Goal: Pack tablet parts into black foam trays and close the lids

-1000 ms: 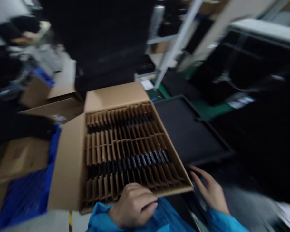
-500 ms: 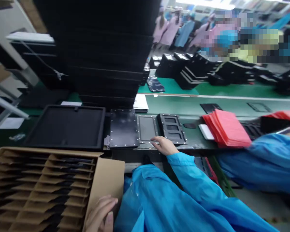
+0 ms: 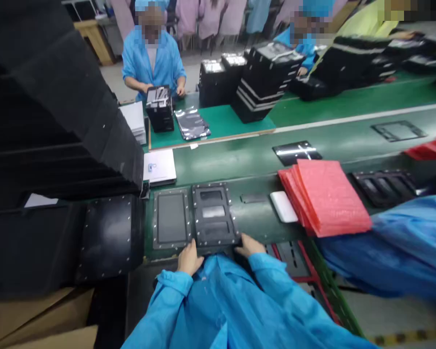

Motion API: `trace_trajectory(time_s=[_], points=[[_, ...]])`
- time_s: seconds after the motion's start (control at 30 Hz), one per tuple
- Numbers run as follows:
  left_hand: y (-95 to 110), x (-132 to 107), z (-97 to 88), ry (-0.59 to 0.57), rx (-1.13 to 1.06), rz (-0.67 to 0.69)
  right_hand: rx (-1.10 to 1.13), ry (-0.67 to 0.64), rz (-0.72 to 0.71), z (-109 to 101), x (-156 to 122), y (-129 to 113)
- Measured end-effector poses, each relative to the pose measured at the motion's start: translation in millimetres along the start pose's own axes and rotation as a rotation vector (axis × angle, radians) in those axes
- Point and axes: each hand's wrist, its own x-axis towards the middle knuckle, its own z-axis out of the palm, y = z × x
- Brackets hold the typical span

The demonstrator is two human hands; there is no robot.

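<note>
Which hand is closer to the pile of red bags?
The right hand is nearer, just below and to the left of the red bags. The left hand is farther away, on the other side of the right hand.

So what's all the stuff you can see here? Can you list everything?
Bench: 1, green, across the middle.
Window plate: 1, black and grey, on the bench.
Slotted frame: 1, black, right of the plate.
Studded frame: 1, black, far right on the bench.
Padded panel: 1, black, left of the plate.
Red sheets: 1 stack, red, on the bench.
White pad: 1, white, beside the red sheets.
Black stack: 1, black, upper left.
Box: 1, brown, bottom left.
Co-worker: 1, blue coat, far side.
Left hand: 1, bare, at the plate's lower edge.
Right hand: 1, bare, at the slotted frame's lower edge.
</note>
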Motion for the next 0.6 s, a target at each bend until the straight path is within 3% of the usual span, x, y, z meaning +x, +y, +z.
trace_trajectory(time_s=[0.1, 0.3, 0.5, 0.6], points=[[21, 26, 13.6, -0.108, 0.172, -0.105, 0.031, -0.043, -0.037, -6, 8, 1], [25, 36, 20.3, -0.076, 0.329, -0.154, 0.133, -0.051, -0.068, -15, 20, 14], [21, 52, 13.8, -0.089, 0.451, -0.075, 0.435, -0.019, -0.004, -14, 20, 23], [19, 56, 7.7, -0.138, 0.473, -0.012, 0.721, -0.019, -0.008, -35, 34, 41]])
